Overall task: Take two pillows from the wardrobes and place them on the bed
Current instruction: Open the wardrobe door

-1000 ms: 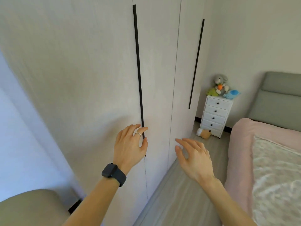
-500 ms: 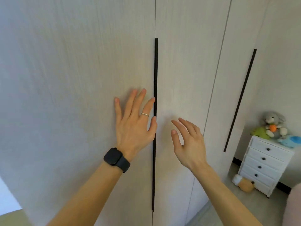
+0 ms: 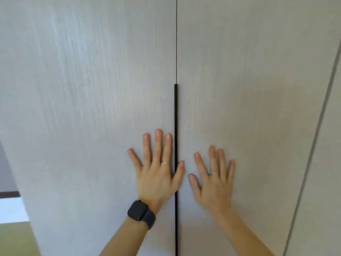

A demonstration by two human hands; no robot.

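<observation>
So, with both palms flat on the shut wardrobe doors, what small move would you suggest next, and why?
Probably hook the left hand fingertips into the black handle strip and pull. Both doors are shut, the right hand lies flat, and no pillow shows.

A black watch (image 3: pixel 141 213) with a dark band is the landmark. Above it and a little to the right is 1 thin silver ring (image 3: pixel 165 162). Far to the left of the watch, at about its height, is a white area (image 3: pixel 13 209). A dark brown strip (image 3: pixel 9 194) lies just above that area, and a blurred olive-beige surface (image 3: pixel 16 239) below it.
</observation>
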